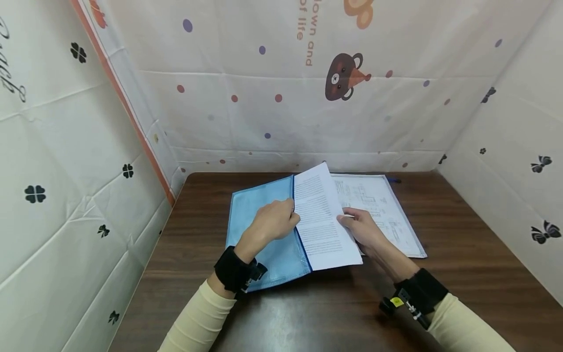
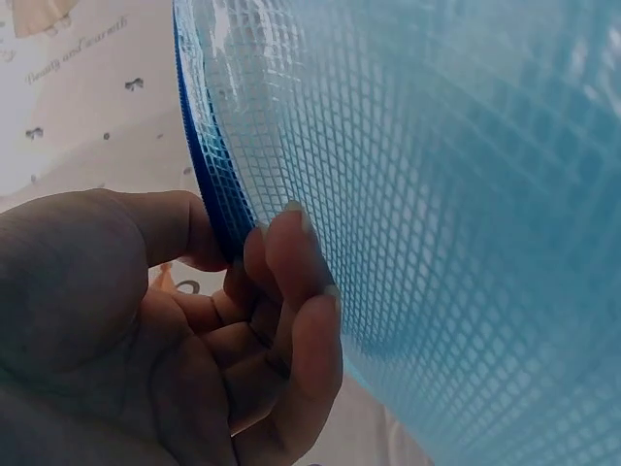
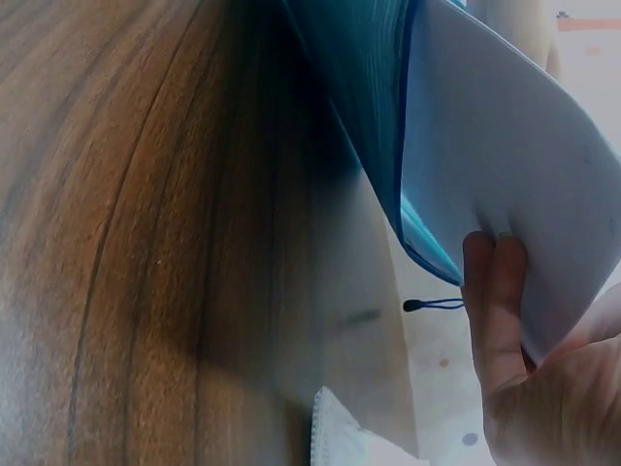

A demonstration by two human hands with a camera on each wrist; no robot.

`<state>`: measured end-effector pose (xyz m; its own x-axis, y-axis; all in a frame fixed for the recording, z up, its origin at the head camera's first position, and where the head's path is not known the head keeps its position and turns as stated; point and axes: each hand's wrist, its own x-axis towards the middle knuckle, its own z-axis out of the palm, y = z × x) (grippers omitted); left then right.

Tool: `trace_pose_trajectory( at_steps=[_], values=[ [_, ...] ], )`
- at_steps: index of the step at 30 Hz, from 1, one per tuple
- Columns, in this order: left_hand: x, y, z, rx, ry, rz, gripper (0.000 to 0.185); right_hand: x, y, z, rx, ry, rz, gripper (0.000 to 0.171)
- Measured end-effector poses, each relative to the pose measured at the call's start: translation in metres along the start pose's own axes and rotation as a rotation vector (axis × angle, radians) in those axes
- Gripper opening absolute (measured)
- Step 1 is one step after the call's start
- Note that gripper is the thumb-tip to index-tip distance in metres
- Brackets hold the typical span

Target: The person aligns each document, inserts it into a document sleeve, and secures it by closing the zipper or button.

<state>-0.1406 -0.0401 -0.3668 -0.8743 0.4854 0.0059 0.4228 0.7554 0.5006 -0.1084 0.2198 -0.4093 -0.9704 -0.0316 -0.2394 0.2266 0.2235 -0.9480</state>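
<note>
On the dark wooden bench, a blue mesh pouch lies near the middle, and everything else sits around it. The person's left hand rests on the pouch's right-hand edge, where the dark blue border runs. In the left wrist view the thumb and curled fingers pinch that border, lifting the mesh layer away from the bench. Just to the right of the pouch, a printed sheet of paper stands tilted, its left edge meeting the pouch's open edge and its lower corner jutting past the pouch's near edge. The right hand holds this sheet from the right side; the right wrist view shows its fingers pressed together against the underside of the white page, with the thumb on the other face, so the page is pinched between them. Further right of the pouch, partly under the right hand, lies a clear folder with a diagram sheet inside, flat on the bench. Behind the pouch rises a cloth backdrop with coloured dots and a bear print. Both wrists wear black straps above cream sleeves.
</note>
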Motion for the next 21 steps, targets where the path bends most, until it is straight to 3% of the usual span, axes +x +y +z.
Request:
trace_pose_trajectory(
  at_steps=[21],
  values=[
    [0.002,0.003,0.006,-0.028,0.024,0.021,0.011,0.005,-0.014,0.027,0.050,-0.084,-0.040,0.040]
  ],
)
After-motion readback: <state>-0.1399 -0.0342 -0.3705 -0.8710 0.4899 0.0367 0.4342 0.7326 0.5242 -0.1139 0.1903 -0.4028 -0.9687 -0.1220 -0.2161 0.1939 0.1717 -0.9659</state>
